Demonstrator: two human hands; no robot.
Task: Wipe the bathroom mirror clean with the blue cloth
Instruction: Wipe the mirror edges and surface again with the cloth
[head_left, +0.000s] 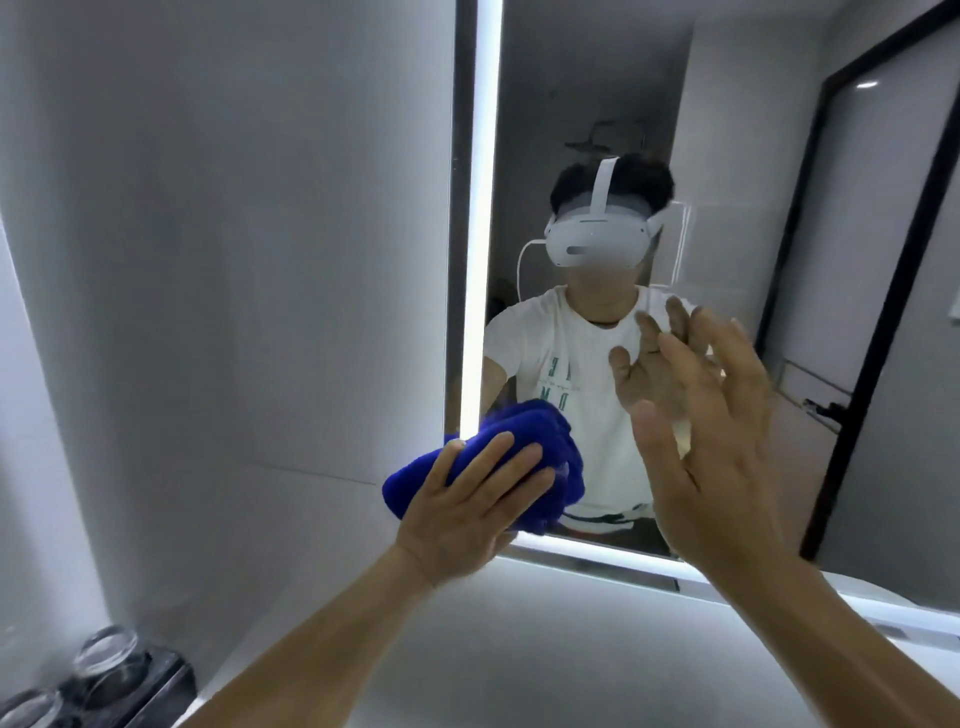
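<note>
Head view: your left hand lies flat on the bunched blue cloth, fingers nearly straight across it, pressing rather than gripping. That pins the cloth to the mirror at its lower left corner, right where the vertical light strip meets the bottom one. Your right hand is up at mid-height on the glass, well apart from the left, fingers spread and holding nothing. Its reflection sits just behind it, so it's at or very near the surface; I can't tell whether the fingertips actually touch. My read is that you're in the wiping step, working the bottom left corner, with most of the pane above and to the right probably still to do. No streaks or wet marks are clear enough to judge coverage. For the next move, sweep the cloth away from the corner, up along the strip or across the lower edge, with even palm pressure so the bunch doesn't roll out from under your fingers. Keep the bare right hand off the glass or it'll leave prints you'd have to redo. Glass jars sit low at the left by the wall, clear of the stroke.
</note>
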